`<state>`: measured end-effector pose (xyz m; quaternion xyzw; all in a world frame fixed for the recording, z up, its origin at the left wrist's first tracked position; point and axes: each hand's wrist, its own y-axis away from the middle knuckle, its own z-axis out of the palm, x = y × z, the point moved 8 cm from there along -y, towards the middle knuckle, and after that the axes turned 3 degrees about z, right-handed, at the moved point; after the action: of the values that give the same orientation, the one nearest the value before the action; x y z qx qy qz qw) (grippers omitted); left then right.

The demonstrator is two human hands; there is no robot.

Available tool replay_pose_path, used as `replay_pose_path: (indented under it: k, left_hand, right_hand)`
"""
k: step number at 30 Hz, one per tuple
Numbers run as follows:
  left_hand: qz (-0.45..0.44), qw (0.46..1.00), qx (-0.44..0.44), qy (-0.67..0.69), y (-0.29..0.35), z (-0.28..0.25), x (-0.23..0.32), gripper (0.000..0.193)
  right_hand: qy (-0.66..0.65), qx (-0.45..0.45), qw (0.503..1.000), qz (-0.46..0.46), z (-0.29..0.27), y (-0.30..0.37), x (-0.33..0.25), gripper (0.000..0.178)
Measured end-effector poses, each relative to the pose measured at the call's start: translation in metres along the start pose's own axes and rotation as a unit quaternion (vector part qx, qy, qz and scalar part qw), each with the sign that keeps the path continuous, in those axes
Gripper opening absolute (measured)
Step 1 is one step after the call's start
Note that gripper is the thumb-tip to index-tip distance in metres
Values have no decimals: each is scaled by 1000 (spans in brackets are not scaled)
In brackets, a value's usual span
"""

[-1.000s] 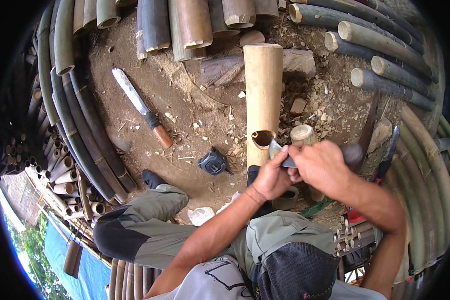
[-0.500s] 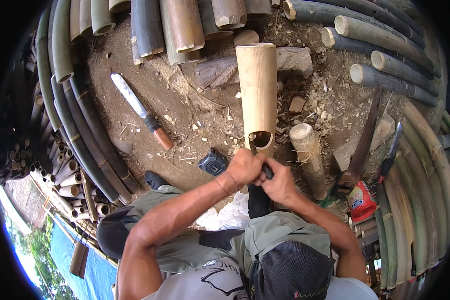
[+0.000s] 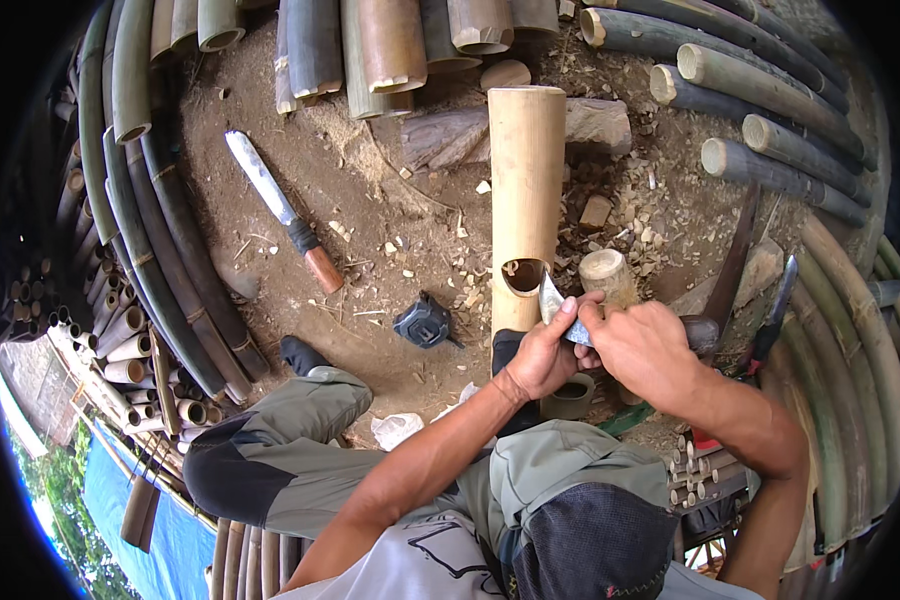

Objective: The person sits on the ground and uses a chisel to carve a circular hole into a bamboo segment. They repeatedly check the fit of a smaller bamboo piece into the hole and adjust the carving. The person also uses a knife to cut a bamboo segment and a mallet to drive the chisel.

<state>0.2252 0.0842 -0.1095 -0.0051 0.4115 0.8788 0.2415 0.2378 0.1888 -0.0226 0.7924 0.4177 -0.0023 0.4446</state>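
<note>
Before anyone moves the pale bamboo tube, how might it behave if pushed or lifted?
The bamboo tube is probably stiff, judging by its woody wall. Its round shape could let it roll. The hole shows a hollow inside, so it may be fairly light.

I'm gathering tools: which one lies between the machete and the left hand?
In the head view, a dark tape measure lies between the machete and left hand.

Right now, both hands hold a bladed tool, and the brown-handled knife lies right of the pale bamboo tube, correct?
Wrong side: the head view shows the brown-handled knife left of the pale bamboo tube. Left hand and right hand do hold the bladed tool.
</note>
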Motion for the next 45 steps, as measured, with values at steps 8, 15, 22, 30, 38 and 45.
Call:
replay_pose_path:
  k: [8, 15, 22, 30, 38, 45]
  left_hand:
    - [54, 932, 199, -299, 40, -37, 44, 33]
    - [60, 855, 219, -466, 56, -15, 80, 34]
    - [3, 997, 36, 66, 13, -2, 1, 40]
    - [33, 877, 229, -420, 45, -36, 69, 52]
    - [94, 627, 122, -763, 29, -17, 119, 45]
    - [208, 734, 141, -631, -3, 13, 71, 35]
  right_hand:
    - [-306, -53, 947, 83, 64, -12, -16, 39]
    - [-393, 38, 912, 113, 67, -11, -38, 49]
    - [-70, -59, 996, -11, 5, -14, -2, 37]
    - [-457, -26, 876, 149, 66, -19, -23, 37]
    - [-549, 164, 802, 170, 84, -27, -51, 39]
    - [-280, 161, 936, 142, 55, -12, 24, 42]
